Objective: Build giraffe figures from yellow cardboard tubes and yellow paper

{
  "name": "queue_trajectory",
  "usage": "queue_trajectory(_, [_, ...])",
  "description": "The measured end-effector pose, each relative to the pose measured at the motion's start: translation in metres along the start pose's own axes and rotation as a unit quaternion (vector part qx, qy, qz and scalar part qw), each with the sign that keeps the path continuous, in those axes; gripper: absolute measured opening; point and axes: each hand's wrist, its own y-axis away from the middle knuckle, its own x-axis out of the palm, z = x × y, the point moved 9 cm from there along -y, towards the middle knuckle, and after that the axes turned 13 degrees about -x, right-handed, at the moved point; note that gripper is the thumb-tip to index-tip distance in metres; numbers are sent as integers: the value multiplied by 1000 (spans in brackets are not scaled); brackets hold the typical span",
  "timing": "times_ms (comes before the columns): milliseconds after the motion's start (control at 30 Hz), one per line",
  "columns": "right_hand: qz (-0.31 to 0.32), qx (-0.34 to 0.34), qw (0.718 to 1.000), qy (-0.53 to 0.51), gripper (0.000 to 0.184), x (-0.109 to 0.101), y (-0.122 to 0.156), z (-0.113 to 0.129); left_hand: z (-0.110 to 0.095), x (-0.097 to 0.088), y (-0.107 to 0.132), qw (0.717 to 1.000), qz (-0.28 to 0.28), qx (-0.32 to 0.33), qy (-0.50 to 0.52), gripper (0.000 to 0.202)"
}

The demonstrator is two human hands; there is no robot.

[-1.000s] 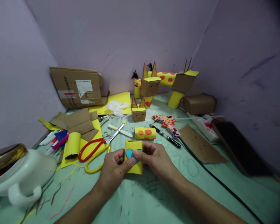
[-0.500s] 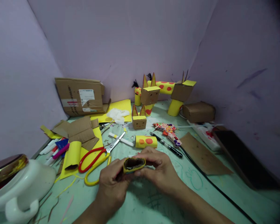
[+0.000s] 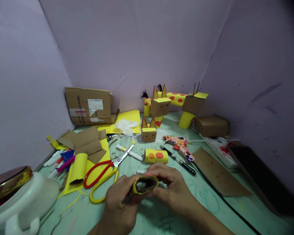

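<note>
A short cardboard tube covered in yellow paper [image 3: 135, 188] is held between my two hands, its oval open end facing me. My left hand [image 3: 121, 202] grips the tube's left side, and my right hand [image 3: 171, 189] pinches its right side with thumb and fingers. Just beyond lies a yellow tube with orange spots [image 3: 156, 156]. Scissors with red and yellow handles [image 3: 115, 164] lie half open to the left of my hands. A small cardboard animal head with striped ears [image 3: 149, 134] stands behind the spotted tube.
Spotted cardboard animals [image 3: 161, 107] stand at the back. A patterned glue gun [image 3: 178, 143], a black pen [image 3: 178, 160] and a cardboard piece [image 3: 218, 173] lie right. Left are a plain yellow tube [image 3: 78, 168], markers, cardboard scraps [image 3: 88, 142] and a white pot [image 3: 42, 192].
The tube's open end has gone from pinched and dented to a rounder oval. The whole scene sits slightly lower and further right in view, as the camera has tilted.
</note>
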Motion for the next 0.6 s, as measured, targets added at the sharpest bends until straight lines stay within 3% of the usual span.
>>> queue_trajectory(400, [29,-21,999,29,20,1,-1,9,-10,-4,5,998,-7,57,-11,31])
queue_trajectory(533, [51,-29,997,48,20,3,0,10,-6,2,6,998,20,47,-34,35])
queue_trajectory(600, [35,-5,997,68,19,-1,2,5,-5,1,6,995,39,52,-72,46])
